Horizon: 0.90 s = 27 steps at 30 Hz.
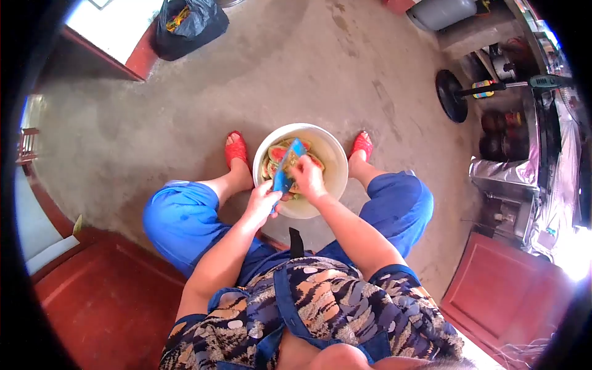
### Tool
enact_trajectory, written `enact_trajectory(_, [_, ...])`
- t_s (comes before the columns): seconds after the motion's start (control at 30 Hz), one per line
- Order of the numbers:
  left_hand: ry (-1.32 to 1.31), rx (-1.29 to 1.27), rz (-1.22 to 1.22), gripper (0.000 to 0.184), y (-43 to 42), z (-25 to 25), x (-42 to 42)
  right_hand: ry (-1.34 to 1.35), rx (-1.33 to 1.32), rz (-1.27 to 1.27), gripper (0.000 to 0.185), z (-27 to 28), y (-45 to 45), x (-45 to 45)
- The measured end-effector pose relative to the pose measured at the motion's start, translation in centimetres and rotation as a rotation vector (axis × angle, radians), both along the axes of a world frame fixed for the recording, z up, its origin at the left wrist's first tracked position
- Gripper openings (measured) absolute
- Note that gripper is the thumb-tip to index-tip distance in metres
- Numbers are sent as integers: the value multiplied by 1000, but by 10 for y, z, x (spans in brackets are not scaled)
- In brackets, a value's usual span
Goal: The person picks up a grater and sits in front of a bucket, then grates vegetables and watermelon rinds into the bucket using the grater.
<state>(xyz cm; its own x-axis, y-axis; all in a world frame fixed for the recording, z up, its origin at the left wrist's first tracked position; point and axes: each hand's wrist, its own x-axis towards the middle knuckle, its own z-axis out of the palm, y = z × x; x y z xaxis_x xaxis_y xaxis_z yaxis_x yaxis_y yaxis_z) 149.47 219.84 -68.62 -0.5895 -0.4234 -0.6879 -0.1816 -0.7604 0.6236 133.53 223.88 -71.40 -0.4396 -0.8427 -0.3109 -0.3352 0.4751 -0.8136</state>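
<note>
A round white basin stands on the floor between my feet, holding several watermelon pieces with red flesh and pale green rind. A long, flat blue tool, perhaps a slicer or grater, is tilted over the basin. My left hand is closed around its lower end. Against the tool's right side, my right hand has its fingers curled and pressed together. Whatever those fingers hold, if anything, is hidden.
Red sandals flank the basin on the concrete floor. A black plastic bag sits at the upper left beside a red-edged table. A pedestal fan's black base, a grey gas cylinder and shelves line the right side.
</note>
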Motion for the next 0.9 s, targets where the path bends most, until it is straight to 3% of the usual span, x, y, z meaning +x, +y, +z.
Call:
enact_trajectory(0.07, [2, -31, -28, 26, 3, 4, 2, 186, 59, -146, 18, -12, -10, -17])
enact_trajectory(0.13, [9, -57, -64, 25, 4, 5, 4, 144, 121, -147, 18, -13, -12, -22])
enact_trajectory(0.23, [-6, -20, 38, 22, -2, -2, 4, 76, -87, -15, 18, -15, -9, 10])
enact_trajectory(0.27, [-17, 3, 69, 22, -5, -2, 3, 42, -17, 48, 18, 7, -10, 21])
enact_trajectory(0.47, [-51, -55, -30, 23, -1, 2, 8, 233, 40, -120, 17, -44, -6, -19])
enact_trajectory(0.6, [-283, -319, -110, 34, -4, -8, 14, 291, 226, -132, 15, -75, -2, -41])
enact_trajectory(0.67, [-346, -390, -136, 38, 0, -13, 18, 351, 335, 27, 18, -87, -12, -50])
enact_trajectory(0.73, [-441, -693, -197, 42, 2, -9, 19, 340, 434, 71, 23, -125, -19, -65])
enact_trajectory(0.8, [-427, -569, -150, 41, -2, 5, 16, 460, 670, 239, 28, -135, -29, -70])
enact_trajectory(0.83, [-440, -608, -169, 38, -4, 6, 16, 462, 564, 99, 34, -152, -27, -70])
enact_trajectory(0.9, [-451, -657, -172, 35, -3, 1, 18, 493, 518, 114, 37, -167, -26, -74])
